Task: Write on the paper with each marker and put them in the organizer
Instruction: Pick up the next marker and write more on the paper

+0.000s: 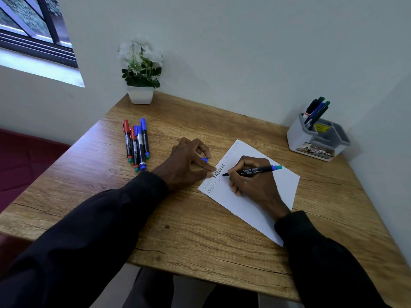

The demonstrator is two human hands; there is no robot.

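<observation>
A white sheet of paper [255, 196] lies on the wooden table, with the same word written on it in several lines near its left edge. My right hand [253, 181] grips a black marker [255, 169] whose tip touches the paper beside the writing. My left hand [186, 165] presses the paper's left edge with thumb and index finger, and its curled fingers hold a blue cap [204, 160]. Several capped red and blue markers [136, 145] lie together at the left. At the back right, a grey organizer [315, 141] holds several markers [315, 112] upright.
A white pot of white flowers [140, 72] stands at the table's back left corner. Walls close in behind and to the right of the table. A dark red seat [26, 165] sits left of the table, under a window.
</observation>
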